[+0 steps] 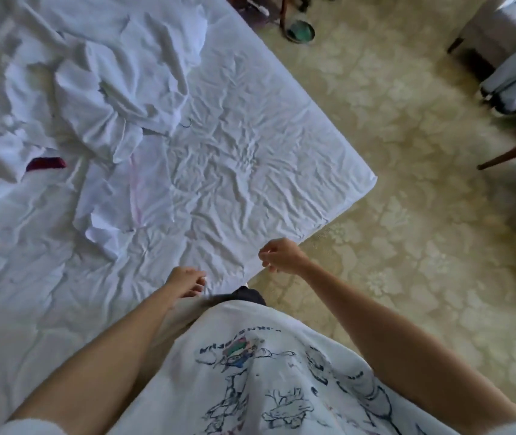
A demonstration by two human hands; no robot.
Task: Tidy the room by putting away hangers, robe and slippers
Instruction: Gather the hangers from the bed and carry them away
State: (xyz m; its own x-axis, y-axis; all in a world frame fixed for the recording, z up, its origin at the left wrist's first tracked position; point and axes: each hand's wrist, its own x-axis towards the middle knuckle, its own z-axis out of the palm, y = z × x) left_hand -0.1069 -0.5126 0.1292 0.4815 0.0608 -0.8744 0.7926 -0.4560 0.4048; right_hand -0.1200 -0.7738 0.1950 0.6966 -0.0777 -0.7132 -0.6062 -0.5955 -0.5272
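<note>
bed (250, 146): white creased sheet, corner toward floor
robe (118, 89): white, crumpled heap on bed's far left side
hanger hook (187, 123): dark, pokes out at robe's edge
left hand (184, 281): fingers loosely curled, holds nothing, over bed edge
right hand (282, 255): curled, grasp unclear

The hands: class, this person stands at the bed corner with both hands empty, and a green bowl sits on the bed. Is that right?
Not quite. The head view shows the green bowl on the floor beyond the bed, not on it. The left hand and right hand do look empty.
</note>
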